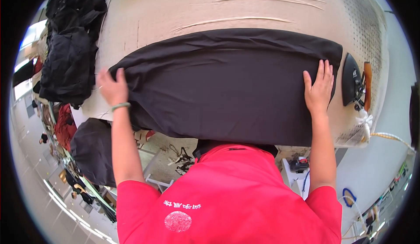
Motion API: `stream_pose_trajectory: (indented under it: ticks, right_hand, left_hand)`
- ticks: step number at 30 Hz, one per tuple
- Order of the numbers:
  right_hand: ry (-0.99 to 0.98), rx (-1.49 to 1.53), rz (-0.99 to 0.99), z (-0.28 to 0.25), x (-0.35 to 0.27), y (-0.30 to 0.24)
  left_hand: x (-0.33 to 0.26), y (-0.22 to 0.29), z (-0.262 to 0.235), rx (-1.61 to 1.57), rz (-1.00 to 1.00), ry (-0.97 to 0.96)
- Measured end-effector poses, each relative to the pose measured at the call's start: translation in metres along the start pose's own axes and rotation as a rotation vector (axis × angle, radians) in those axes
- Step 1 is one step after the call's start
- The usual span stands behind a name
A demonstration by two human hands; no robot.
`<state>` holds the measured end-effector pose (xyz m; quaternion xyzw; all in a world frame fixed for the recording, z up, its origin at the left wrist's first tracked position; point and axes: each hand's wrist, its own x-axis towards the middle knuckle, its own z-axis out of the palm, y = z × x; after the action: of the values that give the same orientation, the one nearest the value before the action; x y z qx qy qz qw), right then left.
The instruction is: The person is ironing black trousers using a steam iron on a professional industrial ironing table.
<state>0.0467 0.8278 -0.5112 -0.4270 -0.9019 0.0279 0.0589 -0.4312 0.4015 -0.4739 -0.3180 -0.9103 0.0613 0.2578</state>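
Note:
A black piece of cloth, a garment or garment part (227,91), lies spread across the padded pressing table in front of me. Its far edge is folded or rumpled, and creases gather at its left end. My right hand (319,88) rests flat on the cloth near its right edge, fingers stretched out. At the left end is my left hand (114,87), slightly blurred, with the thumb apart from the fingers and a bracelet on the wrist. Just right of the cloth stands an iron (351,80) with a dark soleplate and a brown handle.
Beige padded covering (262,8) with wrinkles stretches beyond the cloth. A pile of black garments (70,47) sits at the left edge, with more dark cloth (92,150) below. A cord (387,135) runs from the iron to the right. Other people are far off at left.

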Motion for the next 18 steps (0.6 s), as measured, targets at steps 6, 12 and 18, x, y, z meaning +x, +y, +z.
stream_pose_trajectory:
  ticks: [6, 12, 18]
  right_hand:
    - [0.078, -0.096, 0.247, 0.028, 0.000, -0.056]
    - [-0.010, 0.206, -0.130, 0.034, -0.017, -0.310]
    - [0.044, 0.446, -0.478, 0.063, 0.005, -0.479]
  left_hand:
    - [0.018, -0.117, 0.043, -1.240, -1.021, -0.934]
    - [0.055, -0.115, -0.045, -1.658, -0.959, -0.371]
    - [0.050, -0.027, -0.033, -0.766, 0.114, -0.299]
